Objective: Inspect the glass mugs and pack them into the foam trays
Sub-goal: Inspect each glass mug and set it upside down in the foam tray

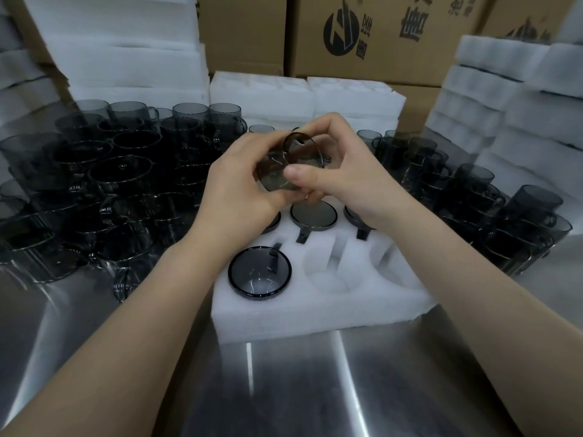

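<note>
Both hands hold one smoky grey glass mug [285, 164] tilted in the air above the white foam tray [318, 307]. My left hand [239, 181] grips its body from the left. My right hand [344, 171] curls round it from the right, thumb on its side. In the tray, one mug [259, 272] sits open side up in the front left pocket. Further back, mugs [313, 215] sit base up, partly hidden by my hands. Two front pockets [328, 272] hold nothing.
Stacks of loose grey mugs [110, 181] crowd the steel table [299, 383] on the left, with more mugs [467, 190] on the right. Foam trays are piled behind [306, 96], at the left [126, 58] and at the right [504, 105]. Cardboard boxes [378, 36] stand at the back.
</note>
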A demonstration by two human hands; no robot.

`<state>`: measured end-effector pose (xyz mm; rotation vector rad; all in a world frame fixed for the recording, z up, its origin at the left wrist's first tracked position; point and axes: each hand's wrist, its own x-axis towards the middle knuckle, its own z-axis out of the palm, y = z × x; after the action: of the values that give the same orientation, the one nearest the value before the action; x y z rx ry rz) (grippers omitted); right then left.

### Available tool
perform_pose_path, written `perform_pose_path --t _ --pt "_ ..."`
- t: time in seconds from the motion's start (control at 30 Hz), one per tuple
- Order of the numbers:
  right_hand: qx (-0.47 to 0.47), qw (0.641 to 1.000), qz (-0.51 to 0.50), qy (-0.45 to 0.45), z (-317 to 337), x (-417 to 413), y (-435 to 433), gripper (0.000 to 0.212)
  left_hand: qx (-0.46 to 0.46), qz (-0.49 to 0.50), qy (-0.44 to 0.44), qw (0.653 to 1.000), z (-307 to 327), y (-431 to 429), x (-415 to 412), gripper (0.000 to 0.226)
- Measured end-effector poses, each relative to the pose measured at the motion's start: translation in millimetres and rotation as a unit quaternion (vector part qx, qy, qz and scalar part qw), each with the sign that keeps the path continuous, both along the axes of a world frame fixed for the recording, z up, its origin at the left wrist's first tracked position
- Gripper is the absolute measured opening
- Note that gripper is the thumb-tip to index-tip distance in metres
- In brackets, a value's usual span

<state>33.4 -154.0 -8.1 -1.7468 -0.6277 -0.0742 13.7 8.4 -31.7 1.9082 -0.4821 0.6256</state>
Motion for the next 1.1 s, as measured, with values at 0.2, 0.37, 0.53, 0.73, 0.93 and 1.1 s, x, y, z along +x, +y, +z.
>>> perform_pose_path --t 0.2,0.37,0.53,0.73,0.93,1.1 --pt "0.033 0.994 -0.092 -0.045 -1.3 -1.1 8.9 0.023 0.070 0.025 -0.062 0.995 0.0 -1.4 0.4 0.063" --pt "0.094 0.992 -0.084 0.008 1.8 -0.1 5.3 0.020 0.036 -0.017 -0.038 0.998 0.6 0.1 -1.4 0.072" --pt "0.109 0.993 0.024 0.037 -0.3 6.0 -7.2 0.015 -0.090 -0.075 0.015 0.993 -2.2 1.8 -0.8 0.068" --pt "0.107 0.971 0.180 0.117 -0.8 11.2 -19.7 0.039 -0.141 -0.108 0.037 0.983 -3.8 5.6 0.8 0.063" --pt "0.047 0.995 0.069 0.055 -0.4 6.8 -8.8 0.046 -0.127 -0.087 0.036 0.987 -1.9 3.2 -1.8 0.056" --pt "-0.011 0.999 -0.028 -0.040 -3.6 0.3 3.5 0.036 -0.031 -0.020 -0.009 0.999 -0.3 0.0 -3.6 0.061"
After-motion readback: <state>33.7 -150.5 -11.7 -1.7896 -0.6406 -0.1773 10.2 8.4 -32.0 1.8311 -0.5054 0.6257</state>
